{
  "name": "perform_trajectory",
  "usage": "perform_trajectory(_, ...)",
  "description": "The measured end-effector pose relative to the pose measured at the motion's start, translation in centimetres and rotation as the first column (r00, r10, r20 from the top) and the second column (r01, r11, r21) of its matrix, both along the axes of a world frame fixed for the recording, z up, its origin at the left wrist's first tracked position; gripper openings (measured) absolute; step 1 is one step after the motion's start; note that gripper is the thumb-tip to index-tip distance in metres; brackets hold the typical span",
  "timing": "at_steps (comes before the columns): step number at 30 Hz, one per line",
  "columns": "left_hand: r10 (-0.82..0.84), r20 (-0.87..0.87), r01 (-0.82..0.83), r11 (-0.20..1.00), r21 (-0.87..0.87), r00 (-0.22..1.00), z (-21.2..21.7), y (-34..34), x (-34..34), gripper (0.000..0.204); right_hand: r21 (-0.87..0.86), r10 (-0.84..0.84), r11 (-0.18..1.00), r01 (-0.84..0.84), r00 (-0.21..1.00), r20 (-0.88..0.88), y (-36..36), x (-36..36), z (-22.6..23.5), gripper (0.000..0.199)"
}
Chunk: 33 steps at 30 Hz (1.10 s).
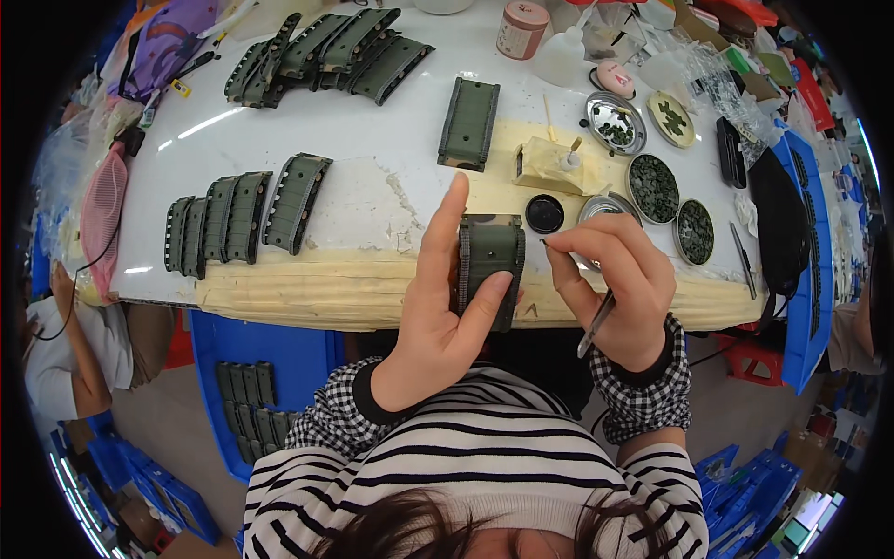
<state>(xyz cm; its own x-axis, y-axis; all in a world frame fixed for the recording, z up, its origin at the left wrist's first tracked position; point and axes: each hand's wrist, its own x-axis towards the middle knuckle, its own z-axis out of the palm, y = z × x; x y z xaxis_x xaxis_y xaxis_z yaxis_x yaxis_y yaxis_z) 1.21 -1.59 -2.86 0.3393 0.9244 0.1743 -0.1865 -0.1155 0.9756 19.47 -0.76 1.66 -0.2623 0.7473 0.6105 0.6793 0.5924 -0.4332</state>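
My left hand (419,326) grips a dark green toy track-like panel (492,247) with black toothed side edges, the thumb pressed on its face and the index finger stretched up along its side. Just right of it, my right hand (626,284) pinches a tiny dark piece (544,242) between thumb and index finger. A slim metal tool (594,326) also lies in that hand, its end sticking out below the palm; I cannot tell its exact kind. Beyond the left hand, another green panel (467,123) lies flat on the white table (363,186).
Several similar panels (233,214) line the left, with a pile (345,51) behind. At right stand tins of small dark parts (654,188), a round black cap (544,213), a yellowish block (549,166) and a pen (743,261). A blue tray (209,373) holds panels below the edge.
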Motion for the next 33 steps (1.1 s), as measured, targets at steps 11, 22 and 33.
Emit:
perform_trajectory(11,0.133,-0.108,-0.113,0.978,0.174,0.985,-0.3,-0.4,0.3,0.064,0.02,0.04,0.999,-0.042,0.995,0.088,0.5,-0.2,0.0,0.025)
perform_trajectory(22,0.163,-0.203,-0.111,0.963,0.247,0.965,-0.3,-0.4,0.1,0.065,-0.01,0.045,0.999,-0.044,0.97,0.239,0.2,0.4,0.2,0.024)
perform_trajectory(33,0.092,-0.075,-0.085,0.992,0.091,0.993,-0.1,-0.5,-0.1,0.062,0.016,0.144,0.989,-0.15,0.97,0.195,0.7,1.0,-0.2,0.026)
